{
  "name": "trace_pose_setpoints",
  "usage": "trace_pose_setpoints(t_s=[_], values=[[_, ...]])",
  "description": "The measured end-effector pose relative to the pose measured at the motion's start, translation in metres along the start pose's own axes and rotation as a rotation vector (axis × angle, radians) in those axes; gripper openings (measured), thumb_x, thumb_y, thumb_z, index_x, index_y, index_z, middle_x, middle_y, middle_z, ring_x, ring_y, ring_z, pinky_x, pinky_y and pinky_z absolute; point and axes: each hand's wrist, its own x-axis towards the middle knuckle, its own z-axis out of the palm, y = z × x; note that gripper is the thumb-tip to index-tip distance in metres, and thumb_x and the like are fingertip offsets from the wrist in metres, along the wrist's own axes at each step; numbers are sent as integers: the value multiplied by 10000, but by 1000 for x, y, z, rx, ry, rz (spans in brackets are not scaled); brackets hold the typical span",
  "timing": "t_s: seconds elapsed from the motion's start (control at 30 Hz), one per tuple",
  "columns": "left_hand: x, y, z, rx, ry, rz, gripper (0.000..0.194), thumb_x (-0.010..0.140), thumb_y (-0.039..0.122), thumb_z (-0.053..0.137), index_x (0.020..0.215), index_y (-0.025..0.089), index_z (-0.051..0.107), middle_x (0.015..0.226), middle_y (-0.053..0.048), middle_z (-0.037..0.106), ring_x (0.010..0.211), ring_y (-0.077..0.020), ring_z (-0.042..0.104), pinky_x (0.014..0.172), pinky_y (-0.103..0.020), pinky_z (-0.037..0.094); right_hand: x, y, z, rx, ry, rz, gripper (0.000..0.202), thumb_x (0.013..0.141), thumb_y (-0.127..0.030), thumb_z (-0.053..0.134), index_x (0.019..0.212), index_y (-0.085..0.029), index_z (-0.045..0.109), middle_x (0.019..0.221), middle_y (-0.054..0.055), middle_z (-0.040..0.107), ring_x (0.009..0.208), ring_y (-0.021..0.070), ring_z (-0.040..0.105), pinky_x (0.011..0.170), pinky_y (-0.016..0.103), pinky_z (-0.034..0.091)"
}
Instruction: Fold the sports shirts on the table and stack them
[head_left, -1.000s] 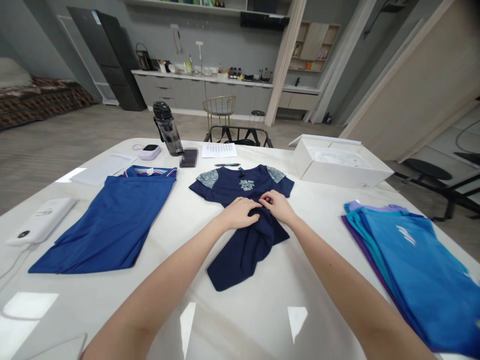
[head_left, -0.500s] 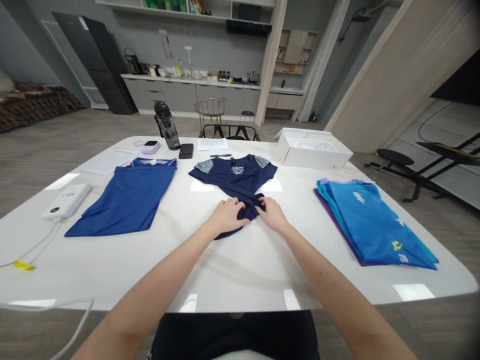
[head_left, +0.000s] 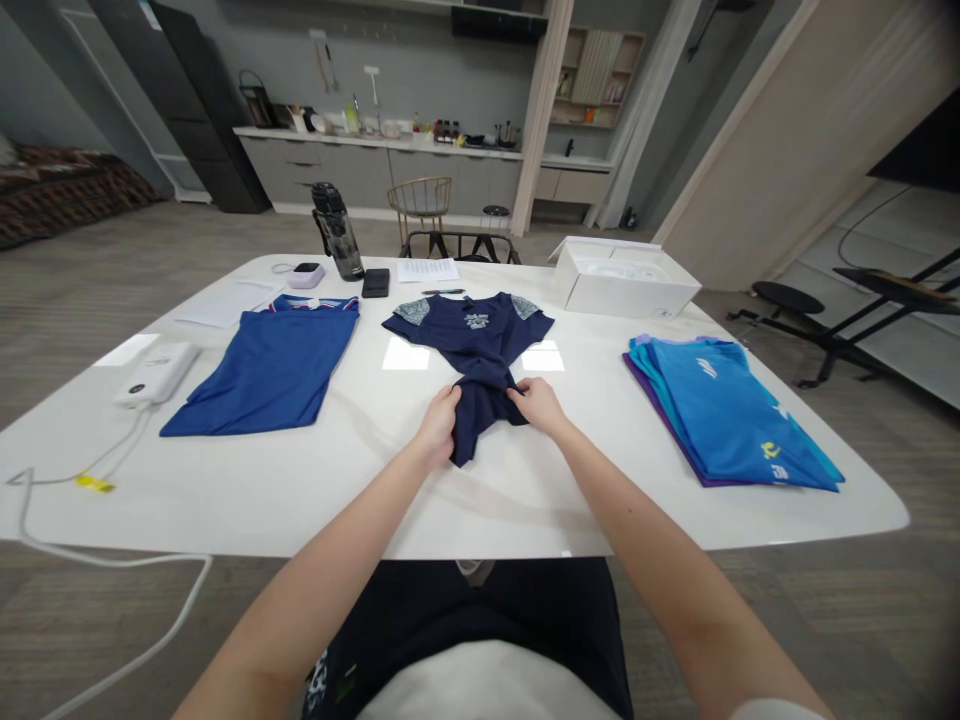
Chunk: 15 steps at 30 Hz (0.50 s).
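Note:
A dark navy T-shirt (head_left: 480, 335) with patterned sleeves and a pale chest print lies on the white table (head_left: 352, 490), its collar away from me. Its lower part is gathered and bunched between my hands. My left hand (head_left: 439, 425) grips the fabric on the left side, thumb on top. On the right side, my right hand (head_left: 538, 403) pinches the cloth. A loose corner of the hem hangs toward me between them.
A folded blue shirt (head_left: 274, 370) lies to the left, beside a white power bank (head_left: 159, 374) with a cable. Stacked blue and purple shirts (head_left: 731, 410) are on the right. Behind stand a water bottle (head_left: 337, 232), a black wallet-like item (head_left: 376, 283) and an open white box (head_left: 622, 280).
My hands have moved apart, the left one shifting left, and the bunched lower part of the T-shirt is spread wider between them. The view has tilted down.

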Motion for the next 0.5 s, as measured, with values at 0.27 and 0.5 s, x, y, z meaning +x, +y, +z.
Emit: trace_pose_setpoints(t_s=[0.27, 0.5], values=[[-50, -16, -13, 379, 36, 307, 556, 848, 217, 588, 1394, 206, 482, 1477, -127, 523, 1416, -272, 461, 1173, -467, 401, -42, -78, -22, 793, -111, -322, 357, 819, -544, 701, 966, -222, 656, 859, 12, 688, 840, 185, 619, 724, 285, 502], [-60, 18, -75, 1244, -59, 950, 549, 904, 235, 575, 1445, 254, 485, 1648, -112, 294, 1548, -326, 201, 1252, -580, 174, -80, -83, -10, 710, -546, -420, 310, 959, -458, 566, 1061, -212, 725, 877, 24, 691, 626, 119, 554, 559, 252, 441]])
